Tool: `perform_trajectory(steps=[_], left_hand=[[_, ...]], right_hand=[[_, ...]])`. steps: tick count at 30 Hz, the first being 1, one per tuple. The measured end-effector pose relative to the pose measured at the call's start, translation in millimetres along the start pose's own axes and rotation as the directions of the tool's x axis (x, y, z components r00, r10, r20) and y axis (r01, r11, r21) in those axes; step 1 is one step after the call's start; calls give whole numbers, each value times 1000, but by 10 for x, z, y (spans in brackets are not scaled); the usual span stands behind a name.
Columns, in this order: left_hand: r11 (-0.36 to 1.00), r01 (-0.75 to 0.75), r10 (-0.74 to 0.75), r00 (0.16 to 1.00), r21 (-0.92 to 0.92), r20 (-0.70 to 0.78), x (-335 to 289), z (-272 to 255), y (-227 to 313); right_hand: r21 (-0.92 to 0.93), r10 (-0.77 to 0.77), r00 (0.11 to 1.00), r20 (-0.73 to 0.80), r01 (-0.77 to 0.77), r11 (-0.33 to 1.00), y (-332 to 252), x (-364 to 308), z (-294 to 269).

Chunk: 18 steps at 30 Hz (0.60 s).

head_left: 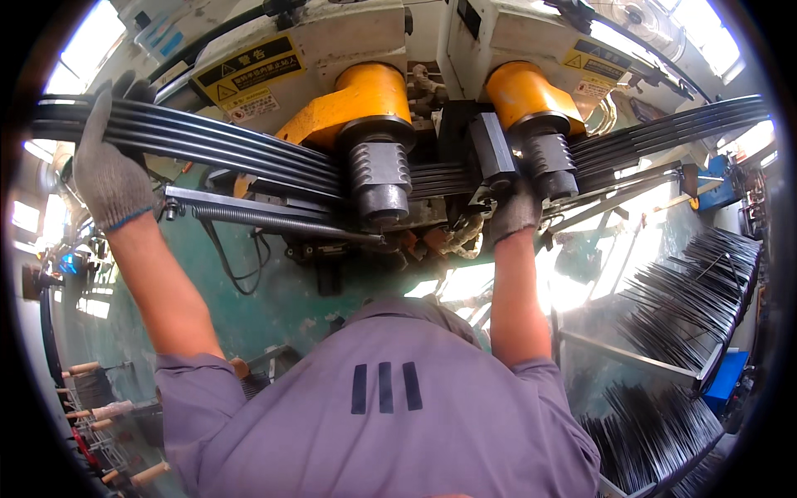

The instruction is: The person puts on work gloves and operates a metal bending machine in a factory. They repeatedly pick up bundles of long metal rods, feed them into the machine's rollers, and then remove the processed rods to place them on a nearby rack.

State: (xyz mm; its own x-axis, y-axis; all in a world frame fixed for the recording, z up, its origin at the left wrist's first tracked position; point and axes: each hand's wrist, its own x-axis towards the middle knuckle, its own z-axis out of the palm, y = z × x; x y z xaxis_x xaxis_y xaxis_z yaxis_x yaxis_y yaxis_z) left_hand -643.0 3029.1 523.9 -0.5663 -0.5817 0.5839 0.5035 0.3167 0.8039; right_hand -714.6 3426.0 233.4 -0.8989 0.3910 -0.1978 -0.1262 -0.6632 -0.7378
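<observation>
My left hand (pixel 114 178), in a grey knit glove, grips a bundle of long dark metal rods (pixel 241 145) near their left end. The thumb lies across the front and the fingers go behind. The rods run side by side through the machine, past two ridged steel rollers, a left one (pixel 380 170) and a right one (pixel 550 155), under orange arms. My gloved right hand (pixel 515 214) reaches in just left of the right roller, below a dark metal block (pixel 491 148). Its fingers are hidden there, so their hold cannot be made out.
A horizontal bar with a coil spring (pixel 282 224) sits in front of the machine at left. Racks full of thin dark rods (pixel 697 290) stand at the right. A blue box (pixel 728 378) is beside them. Wooden-handled pieces (pixel 112 409) are at the lower left.
</observation>
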Motion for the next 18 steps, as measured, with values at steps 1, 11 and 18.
perform_trajectory(steps=[1,11,18], left_hand=[[998,-14,11,999,68,45,-18,134,76],[980,-130,62,916,149,396,-77,885,617],[947,-130,-15,897,295,442,-363,1435,922]], right_hand=[[25,31,999,-24,-30,999,-20,69,7],[-48,-17,1000,2,17,999,-263,-163,385],[-232,-14,995,98,37,972,-212,-65,217]])
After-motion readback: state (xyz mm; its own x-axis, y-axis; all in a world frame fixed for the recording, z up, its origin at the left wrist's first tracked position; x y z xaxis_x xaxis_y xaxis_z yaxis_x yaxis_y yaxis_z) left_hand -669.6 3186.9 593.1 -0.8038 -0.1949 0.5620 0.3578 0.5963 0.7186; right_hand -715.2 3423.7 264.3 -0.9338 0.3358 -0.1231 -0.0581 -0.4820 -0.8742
